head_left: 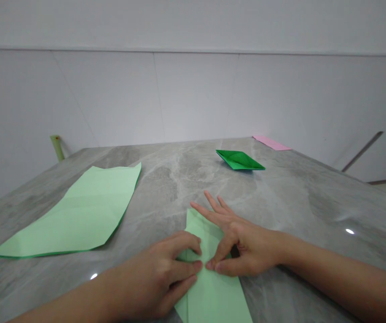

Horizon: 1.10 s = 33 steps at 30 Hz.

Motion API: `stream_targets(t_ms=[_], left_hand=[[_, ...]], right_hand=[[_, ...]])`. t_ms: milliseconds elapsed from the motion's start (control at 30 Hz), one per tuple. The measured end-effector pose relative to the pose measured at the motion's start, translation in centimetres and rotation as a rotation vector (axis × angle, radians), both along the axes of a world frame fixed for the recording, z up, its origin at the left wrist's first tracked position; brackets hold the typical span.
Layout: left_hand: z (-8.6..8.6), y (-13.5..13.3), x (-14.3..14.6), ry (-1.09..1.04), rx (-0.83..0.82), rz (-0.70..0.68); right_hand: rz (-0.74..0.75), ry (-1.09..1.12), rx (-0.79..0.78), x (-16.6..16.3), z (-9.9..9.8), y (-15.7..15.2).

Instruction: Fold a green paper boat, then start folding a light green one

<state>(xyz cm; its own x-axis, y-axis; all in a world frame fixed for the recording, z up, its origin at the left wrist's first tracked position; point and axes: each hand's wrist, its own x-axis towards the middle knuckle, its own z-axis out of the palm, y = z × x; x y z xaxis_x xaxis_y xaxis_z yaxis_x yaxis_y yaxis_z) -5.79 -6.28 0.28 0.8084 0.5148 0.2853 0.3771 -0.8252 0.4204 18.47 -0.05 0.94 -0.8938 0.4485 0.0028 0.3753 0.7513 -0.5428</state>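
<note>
A narrow folded strip of light green paper [213, 296] lies on the grey marble table [297, 202] right in front of me. My left hand [159, 278] rests on its left side, fingers curled and pressed down on the fold. From the right, my right hand [236, 242] pinches the paper with thumb and forefinger while its other fingers stretch out flat over the far end. The fingertips of both hands meet near the strip's middle.
A large creased light green sheet [75, 211] lies at the left. A dark green folded paper boat shape [240, 160] sits further back, with a pink sheet [272, 142] at the far edge. White wall panels rise behind the table.
</note>
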Motion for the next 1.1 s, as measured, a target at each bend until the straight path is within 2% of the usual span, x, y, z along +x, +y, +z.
stream_targets(t_ms=[133,367,533,633,1100], left_hand=[[-0.1,-0.2,0.0,0.031,-0.026,0.033],[-0.2,0.0,-0.3,0.04,-0.016,0.004],[0.5,-0.3,-0.3,0.049,-0.004,-0.114],[0.7,-0.6,-0.2,0.05,-0.021,-0.128],[1.0,-0.5,-0.2,0.058,-0.015,-0.143]], right_hand=[[-0.016,0.008,-0.047,-0.2,-0.3,0.5],[-0.087,-0.006,-0.045,-0.2,-0.4,1.4],[0.005,-0.001,0.012,-0.2,0.2,0.2],[0.029,-0.008,0.005,-0.3,0.4,-0.2],[-0.237,0.039,0.028,0.1,-0.8,2.0]])
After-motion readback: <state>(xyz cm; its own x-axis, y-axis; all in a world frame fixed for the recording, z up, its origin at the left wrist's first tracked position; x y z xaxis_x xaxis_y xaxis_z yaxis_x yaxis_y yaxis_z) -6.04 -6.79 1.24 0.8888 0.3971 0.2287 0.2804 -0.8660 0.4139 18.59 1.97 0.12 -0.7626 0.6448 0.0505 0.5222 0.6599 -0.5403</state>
